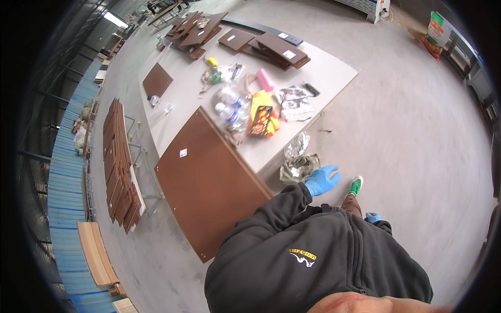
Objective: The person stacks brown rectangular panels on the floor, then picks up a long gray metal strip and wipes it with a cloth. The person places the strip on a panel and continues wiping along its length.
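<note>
My left hand, in a blue glove, hangs beside the corner of the white worktable. Its fingers are loosely apart and hold nothing. A crumpled grey-green cloth and clear plastic wrap are right by that hand. My right hand, also gloved in blue, is low at my right side; its fingers are mostly hidden. A large brown panel lies across the table's near left end, reaching under my left sleeve.
Plastic bottles, a yellow and black packet and a pink block lie on the table. Brown boards are stacked at its far end. More brown panels rest on a rack at left. A bagged sack stands far right.
</note>
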Motion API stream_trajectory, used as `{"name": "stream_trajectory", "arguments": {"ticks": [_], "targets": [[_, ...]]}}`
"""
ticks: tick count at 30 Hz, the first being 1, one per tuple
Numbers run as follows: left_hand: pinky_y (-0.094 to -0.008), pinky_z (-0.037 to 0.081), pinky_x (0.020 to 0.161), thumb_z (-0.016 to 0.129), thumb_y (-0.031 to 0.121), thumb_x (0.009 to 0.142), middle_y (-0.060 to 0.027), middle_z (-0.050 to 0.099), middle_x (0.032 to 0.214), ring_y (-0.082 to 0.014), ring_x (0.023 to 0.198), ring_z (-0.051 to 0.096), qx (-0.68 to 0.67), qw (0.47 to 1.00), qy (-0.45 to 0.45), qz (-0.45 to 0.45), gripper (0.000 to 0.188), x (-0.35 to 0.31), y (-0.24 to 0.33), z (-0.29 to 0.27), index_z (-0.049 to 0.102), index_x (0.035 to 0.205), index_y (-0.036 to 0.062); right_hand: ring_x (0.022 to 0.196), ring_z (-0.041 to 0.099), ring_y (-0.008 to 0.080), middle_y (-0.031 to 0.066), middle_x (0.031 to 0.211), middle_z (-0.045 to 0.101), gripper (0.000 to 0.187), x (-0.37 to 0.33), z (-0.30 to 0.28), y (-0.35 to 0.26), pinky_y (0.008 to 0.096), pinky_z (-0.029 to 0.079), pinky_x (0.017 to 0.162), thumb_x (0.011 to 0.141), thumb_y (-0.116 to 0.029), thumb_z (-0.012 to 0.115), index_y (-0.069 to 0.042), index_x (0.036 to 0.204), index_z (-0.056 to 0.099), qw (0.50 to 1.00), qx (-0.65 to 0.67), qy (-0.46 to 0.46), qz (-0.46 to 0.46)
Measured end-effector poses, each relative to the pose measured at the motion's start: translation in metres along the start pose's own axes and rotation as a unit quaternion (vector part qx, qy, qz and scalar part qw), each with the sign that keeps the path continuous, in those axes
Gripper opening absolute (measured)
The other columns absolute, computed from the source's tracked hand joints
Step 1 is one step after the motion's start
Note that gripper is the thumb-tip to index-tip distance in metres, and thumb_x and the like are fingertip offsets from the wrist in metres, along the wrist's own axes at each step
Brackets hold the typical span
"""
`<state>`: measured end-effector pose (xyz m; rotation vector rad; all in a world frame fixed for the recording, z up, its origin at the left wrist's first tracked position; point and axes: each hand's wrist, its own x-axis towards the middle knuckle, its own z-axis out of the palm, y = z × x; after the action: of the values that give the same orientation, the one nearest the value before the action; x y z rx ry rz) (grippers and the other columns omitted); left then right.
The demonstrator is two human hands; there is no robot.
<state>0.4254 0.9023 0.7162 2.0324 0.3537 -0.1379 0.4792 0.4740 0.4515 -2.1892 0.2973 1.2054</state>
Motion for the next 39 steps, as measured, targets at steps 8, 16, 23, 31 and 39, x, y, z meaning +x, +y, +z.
{"name": "stream_trajectory", "arguments": {"ticks": [8,16,23,31,39], "targets": [[-0.0444,0.051,0.109,0.065,0.036,0.099,-0.0247,0.068,0.135,-0.0395,0.126,0.065,-0.003,0.982,0.170,-0.079,0.052,0.217,0.086,0.011,0.066,0.137,-0.0002,0.104,0.075,0.0313,0.0162,0.106,0.080,0.042,0.161,-0.243,-0.048,0.0460,0.057,0.091,0.097,-0.038,0.064,-0.006,0.119,0.078,0.996,-0.053,0.068,0.019],[-0.0420,0.047,0.116,0.072,0.020,0.095,-0.0307,0.063,0.140,-0.0412,0.132,0.061,0.144,0.889,0.433,0.040,0.056,0.431,0.117,-0.080,0.058,0.139,-0.0116,0.085,0.071,0.0206,0.0093,0.093,0.079,0.033,0.312,-0.350,-0.252,0.0393,0.056,0.077,0.098,-0.033,0.065,-0.003,0.104,0.078,0.986,-0.118,0.026,-0.115],[-0.0500,0.043,0.117,0.071,0.031,0.092,-0.0274,0.048,0.156,-0.0402,0.143,0.049,0.173,0.841,0.481,-0.181,0.074,0.629,0.073,-0.199,0.046,0.151,-0.0052,0.123,0.070,0.0264,0.0161,0.128,0.076,0.049,0.317,-0.394,-0.471,0.0392,0.054,0.103,0.099,-0.039,0.069,-0.004,0.132,0.072,0.964,-0.168,-0.091,-0.184],[-0.0476,0.047,0.108,0.078,0.039,0.087,-0.0169,0.050,0.148,-0.0334,0.136,0.053,0.227,0.719,0.496,-0.431,0.077,0.740,0.035,-0.265,0.043,0.146,0.0031,0.079,0.061,0.0127,0.0036,0.081,0.070,0.034,0.455,-0.498,-0.523,0.0344,0.051,0.076,0.100,-0.034,0.063,-0.004,0.089,0.075,0.969,-0.190,-0.102,-0.119],[-0.0465,0.048,0.115,0.070,0.039,0.095,-0.0221,0.033,0.169,-0.0366,0.146,0.050,0.166,0.652,0.443,-0.592,0.091,0.779,-0.005,-0.286,0.023,0.165,0.0041,0.114,0.072,0.0288,0.0166,0.120,0.077,0.039,0.577,-0.660,-0.681,0.0433,0.054,0.098,0.101,-0.037,0.058,-0.008,0.119,0.078,0.911,-0.384,-0.053,-0.143]]}}
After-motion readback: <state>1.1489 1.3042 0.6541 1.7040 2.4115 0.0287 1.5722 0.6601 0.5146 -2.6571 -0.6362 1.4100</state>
